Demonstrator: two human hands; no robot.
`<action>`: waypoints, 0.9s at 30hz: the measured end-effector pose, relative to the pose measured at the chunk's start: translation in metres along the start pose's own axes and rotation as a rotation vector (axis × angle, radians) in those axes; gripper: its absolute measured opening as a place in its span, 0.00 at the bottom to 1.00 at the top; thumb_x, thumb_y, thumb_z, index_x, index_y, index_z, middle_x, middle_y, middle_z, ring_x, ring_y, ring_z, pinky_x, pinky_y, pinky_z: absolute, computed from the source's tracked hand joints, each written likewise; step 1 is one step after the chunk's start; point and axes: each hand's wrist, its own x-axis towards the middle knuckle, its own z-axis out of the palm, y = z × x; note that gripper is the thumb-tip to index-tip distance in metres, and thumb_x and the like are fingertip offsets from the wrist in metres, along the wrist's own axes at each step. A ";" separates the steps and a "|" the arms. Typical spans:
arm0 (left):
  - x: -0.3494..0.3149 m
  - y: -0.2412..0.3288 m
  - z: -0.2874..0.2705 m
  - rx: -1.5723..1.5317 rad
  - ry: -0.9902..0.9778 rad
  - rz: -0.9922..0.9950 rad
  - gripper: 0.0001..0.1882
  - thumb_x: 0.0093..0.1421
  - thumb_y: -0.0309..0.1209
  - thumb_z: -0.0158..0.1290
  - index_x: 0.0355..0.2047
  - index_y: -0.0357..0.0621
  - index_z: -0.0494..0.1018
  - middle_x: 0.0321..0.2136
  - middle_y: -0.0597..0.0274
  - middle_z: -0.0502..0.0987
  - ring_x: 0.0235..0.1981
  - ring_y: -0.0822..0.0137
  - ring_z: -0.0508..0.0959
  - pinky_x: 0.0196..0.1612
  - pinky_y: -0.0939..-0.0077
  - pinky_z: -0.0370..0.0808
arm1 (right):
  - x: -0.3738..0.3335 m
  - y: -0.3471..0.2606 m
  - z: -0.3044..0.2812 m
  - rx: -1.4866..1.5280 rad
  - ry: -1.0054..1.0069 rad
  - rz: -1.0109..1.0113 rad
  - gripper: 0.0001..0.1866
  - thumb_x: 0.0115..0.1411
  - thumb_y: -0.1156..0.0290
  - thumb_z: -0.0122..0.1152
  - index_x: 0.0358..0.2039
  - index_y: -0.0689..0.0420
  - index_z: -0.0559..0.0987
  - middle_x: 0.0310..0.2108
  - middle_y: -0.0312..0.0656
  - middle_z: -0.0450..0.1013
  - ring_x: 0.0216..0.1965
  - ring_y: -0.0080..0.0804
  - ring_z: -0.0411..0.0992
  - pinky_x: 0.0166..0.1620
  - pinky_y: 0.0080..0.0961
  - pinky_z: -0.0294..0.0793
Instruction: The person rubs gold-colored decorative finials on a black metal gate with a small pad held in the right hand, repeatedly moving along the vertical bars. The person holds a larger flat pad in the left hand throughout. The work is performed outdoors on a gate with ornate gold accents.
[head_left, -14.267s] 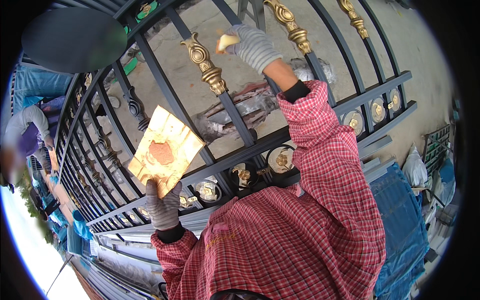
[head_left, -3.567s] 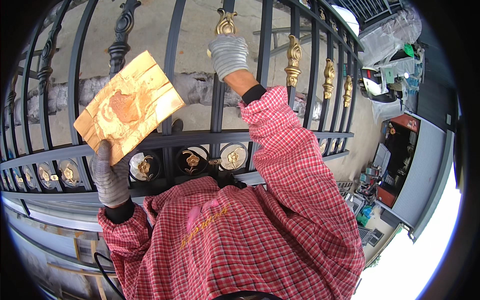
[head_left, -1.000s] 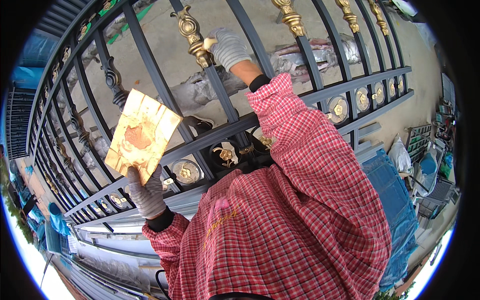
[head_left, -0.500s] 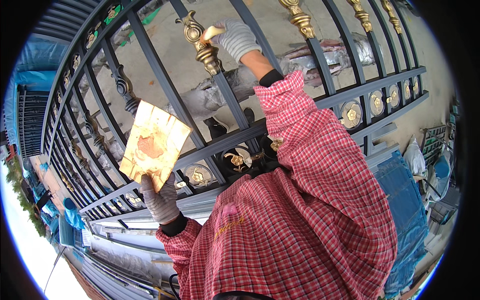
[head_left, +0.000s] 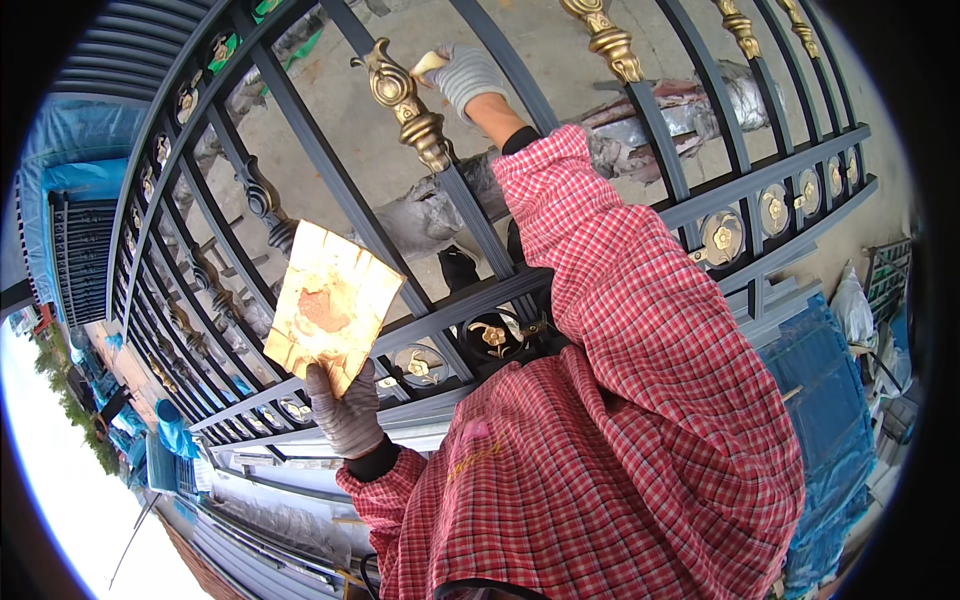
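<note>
In a grey knit glove, my left hand (head_left: 347, 408) grips the lower corner of a square board (head_left: 335, 290) smeared with gold paint, a reddish-brown patch at its middle. My right hand (head_left: 470, 75), gloved the same way, pinches a small pale, gold-stained pad (head_left: 430, 65), perhaps sponge. That pad is at the upper right side of a gold scrolled ornament (head_left: 405, 108) on a dark metal gate bar; whether they touch, I cannot tell. Left of it, a neighbouring ornament (head_left: 262, 195) is mostly dark. The board is held in front of the gate's bars.
The dark gate (head_left: 480, 222) spans the view, with gold flower medallions (head_left: 495, 337) along its lower rails. Behind it, a wrapped grey bundle (head_left: 415, 222) lies on concrete. Blue sheeting (head_left: 825, 400) is at the right, and long metal profiles (head_left: 270, 510) lie at the lower left.
The gate and board have shifted right and down in view. My right hand has moved slightly up along the ornament with the pad. My left hand still holds the board.
</note>
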 end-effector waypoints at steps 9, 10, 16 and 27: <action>0.010 0.000 0.005 -0.001 0.003 -0.025 0.28 0.49 0.35 0.53 0.49 0.40 0.57 0.43 0.58 0.67 0.41 0.64 0.70 0.39 0.74 0.73 | 0.012 -0.021 0.003 -0.198 0.010 -0.115 0.20 0.40 0.61 0.62 0.34 0.56 0.74 0.31 0.48 0.71 0.33 0.42 0.70 0.36 0.31 0.68; 0.008 0.000 0.010 -0.009 0.008 -0.021 0.28 0.49 0.36 0.53 0.49 0.40 0.57 0.43 0.58 0.67 0.41 0.64 0.70 0.39 0.74 0.72 | 0.001 -0.028 0.005 -0.227 0.005 -0.187 0.20 0.40 0.61 0.62 0.34 0.56 0.74 0.30 0.49 0.71 0.33 0.43 0.70 0.36 0.31 0.68; 0.012 0.000 0.019 0.005 0.026 -0.058 0.30 0.48 0.35 0.55 0.49 0.40 0.57 0.44 0.58 0.66 0.42 0.65 0.69 0.40 0.73 0.71 | 0.024 -0.039 -0.001 -0.337 0.065 -0.109 0.19 0.40 0.58 0.61 0.32 0.54 0.75 0.30 0.48 0.71 0.32 0.45 0.70 0.36 0.33 0.68; 0.016 0.004 0.018 0.021 0.036 -0.043 0.30 0.48 0.38 0.54 0.49 0.41 0.57 0.44 0.59 0.66 0.43 0.66 0.69 0.41 0.73 0.71 | 0.009 -0.059 -0.010 -0.418 0.271 -0.243 0.13 0.45 0.60 0.53 0.23 0.57 0.77 0.24 0.51 0.71 0.29 0.46 0.70 0.32 0.35 0.69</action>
